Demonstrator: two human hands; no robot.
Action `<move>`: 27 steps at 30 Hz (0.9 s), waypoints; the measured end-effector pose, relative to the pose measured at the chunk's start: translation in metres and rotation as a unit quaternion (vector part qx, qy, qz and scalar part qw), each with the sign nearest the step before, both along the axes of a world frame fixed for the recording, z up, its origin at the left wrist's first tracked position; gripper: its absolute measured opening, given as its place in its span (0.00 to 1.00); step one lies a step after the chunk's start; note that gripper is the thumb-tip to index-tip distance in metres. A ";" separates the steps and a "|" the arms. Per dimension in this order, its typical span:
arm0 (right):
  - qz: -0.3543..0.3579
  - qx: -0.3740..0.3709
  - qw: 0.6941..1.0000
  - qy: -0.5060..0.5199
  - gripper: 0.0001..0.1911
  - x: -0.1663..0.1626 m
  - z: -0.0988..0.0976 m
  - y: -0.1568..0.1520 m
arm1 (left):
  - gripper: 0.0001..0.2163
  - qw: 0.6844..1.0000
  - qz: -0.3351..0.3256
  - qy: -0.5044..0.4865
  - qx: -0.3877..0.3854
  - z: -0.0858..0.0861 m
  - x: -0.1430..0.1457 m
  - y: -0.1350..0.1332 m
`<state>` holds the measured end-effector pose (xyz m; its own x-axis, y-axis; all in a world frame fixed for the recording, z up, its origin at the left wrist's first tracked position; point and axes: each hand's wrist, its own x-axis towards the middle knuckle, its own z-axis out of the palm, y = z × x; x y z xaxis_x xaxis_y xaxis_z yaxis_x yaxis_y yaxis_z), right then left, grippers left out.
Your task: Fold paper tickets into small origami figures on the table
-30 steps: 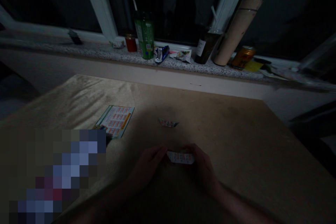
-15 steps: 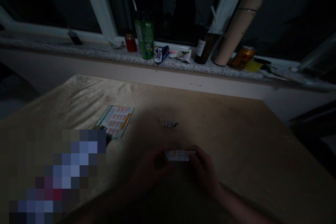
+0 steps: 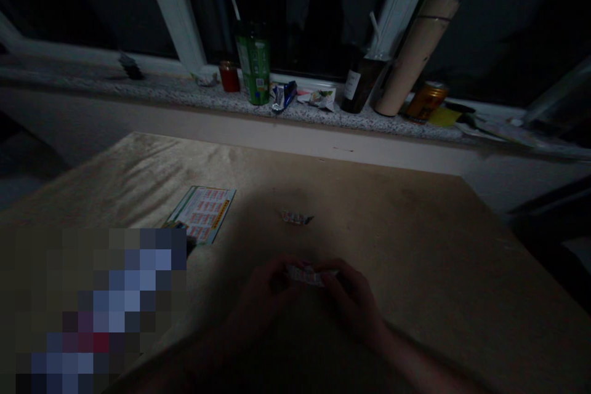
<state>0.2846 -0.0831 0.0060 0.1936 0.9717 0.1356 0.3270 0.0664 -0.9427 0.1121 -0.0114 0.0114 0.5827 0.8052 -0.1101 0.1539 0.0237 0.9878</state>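
Note:
Between my two hands is a small folded strip of printed paper, pale with reddish and dark print. My left hand pinches its left end between thumb and fingers. The other end is gripped by my right hand, whose thumb and fingertips lie over the paper. Both hands are in deep shadow, low over the table. Just beyond them lies a second folded piece of printed paper with pointed, upturned ends. A printed card with rows of red print rests farther left.
The cloth-covered table meets a wall below a granite windowsill. On the sill stand a green cup with a straw, a red jar, a dark cup, a leaning pink flask and an orange can. The lower left is pixelated.
My right hand has shifted slightly left along the paper strip, and the strip now looks more creased and tilted. The piece on the table and the card have stayed put.

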 end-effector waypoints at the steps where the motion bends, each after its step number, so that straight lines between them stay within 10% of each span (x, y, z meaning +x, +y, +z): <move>1: 0.006 0.002 1.000 0.002 0.09 0.000 0.000 0.000 | 0.10 1.000 -0.002 0.002 0.006 -0.001 0.000 0.000; 27: -0.029 0.001 0.997 0.078 0.10 0.001 -0.001 0.002 | 0.20 0.988 0.126 0.031 -0.083 0.000 -0.004 0.005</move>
<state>0.2853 -0.0812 0.0047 0.2688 0.9579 0.1012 0.1806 0.0531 -0.9821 0.1080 -0.0063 0.0110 0.3545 0.8916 -0.2817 0.1819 0.2298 0.9561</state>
